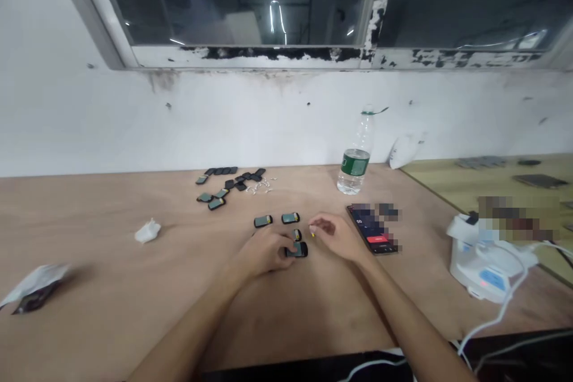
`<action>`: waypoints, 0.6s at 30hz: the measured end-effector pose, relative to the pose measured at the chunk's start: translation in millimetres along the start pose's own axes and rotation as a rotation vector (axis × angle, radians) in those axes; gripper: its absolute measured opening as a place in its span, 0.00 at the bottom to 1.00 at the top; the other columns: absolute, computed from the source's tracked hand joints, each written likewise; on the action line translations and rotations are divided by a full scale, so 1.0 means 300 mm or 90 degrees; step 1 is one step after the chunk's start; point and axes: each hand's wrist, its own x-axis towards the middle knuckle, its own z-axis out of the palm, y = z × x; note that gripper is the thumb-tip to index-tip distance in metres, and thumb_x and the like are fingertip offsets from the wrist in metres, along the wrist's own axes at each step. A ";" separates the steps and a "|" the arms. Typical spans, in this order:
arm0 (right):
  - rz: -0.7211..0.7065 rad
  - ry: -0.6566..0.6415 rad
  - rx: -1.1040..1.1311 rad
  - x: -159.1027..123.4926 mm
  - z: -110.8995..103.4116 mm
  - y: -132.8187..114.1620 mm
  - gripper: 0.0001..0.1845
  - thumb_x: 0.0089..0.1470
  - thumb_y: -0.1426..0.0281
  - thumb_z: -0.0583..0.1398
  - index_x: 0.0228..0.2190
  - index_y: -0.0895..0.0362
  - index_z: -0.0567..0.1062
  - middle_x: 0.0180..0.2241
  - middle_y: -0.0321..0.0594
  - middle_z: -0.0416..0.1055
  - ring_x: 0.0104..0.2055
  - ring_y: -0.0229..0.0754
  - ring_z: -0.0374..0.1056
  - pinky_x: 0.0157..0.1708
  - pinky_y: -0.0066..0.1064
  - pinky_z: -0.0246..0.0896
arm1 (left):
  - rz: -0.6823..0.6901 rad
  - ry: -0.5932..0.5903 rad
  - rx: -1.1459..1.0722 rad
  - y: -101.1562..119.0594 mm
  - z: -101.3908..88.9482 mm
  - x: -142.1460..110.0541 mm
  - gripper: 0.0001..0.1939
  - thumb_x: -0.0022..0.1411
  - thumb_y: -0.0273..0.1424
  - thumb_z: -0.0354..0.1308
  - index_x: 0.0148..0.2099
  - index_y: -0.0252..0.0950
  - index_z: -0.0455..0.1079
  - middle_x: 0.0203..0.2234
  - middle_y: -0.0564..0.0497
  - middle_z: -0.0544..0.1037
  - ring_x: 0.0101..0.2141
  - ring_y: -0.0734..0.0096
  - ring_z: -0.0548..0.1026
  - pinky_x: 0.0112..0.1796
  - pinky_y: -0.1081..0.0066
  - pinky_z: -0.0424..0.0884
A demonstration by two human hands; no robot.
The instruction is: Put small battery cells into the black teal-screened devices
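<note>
My left hand [268, 249] rests on the table with its fingers closed on a small black oblong case [301, 249] that has a grey-green face. To the right of it, my right hand [335, 234] pinches a tiny piece with a yellow end [313, 234] between thumb and forefinger, just above the table. Three similar cases with yellow marks at one end lie close by: one case [263, 221] behind my left hand, another case [290, 218] beyond the fingertips, and a third case [297, 235] partly hidden by my left hand.
Farther back lie several black cases [216, 203] and small white bits [262, 186]. A water bottle [353, 170] stands near the wall. Right of my hands are a phone [371, 230] and a white device [481, 262] with cables. Crumpled white wrapping [147, 231] lies left.
</note>
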 end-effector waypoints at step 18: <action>-0.104 0.042 -0.018 -0.006 0.069 -0.024 0.08 0.61 0.63 0.64 0.34 0.55 0.80 0.35 0.41 0.76 0.35 0.41 0.70 0.37 0.32 0.66 | 0.085 0.135 0.058 -0.023 -0.017 0.008 0.05 0.60 0.28 0.66 0.37 0.41 0.83 0.40 0.47 0.83 0.40 0.63 0.81 0.42 0.68 0.78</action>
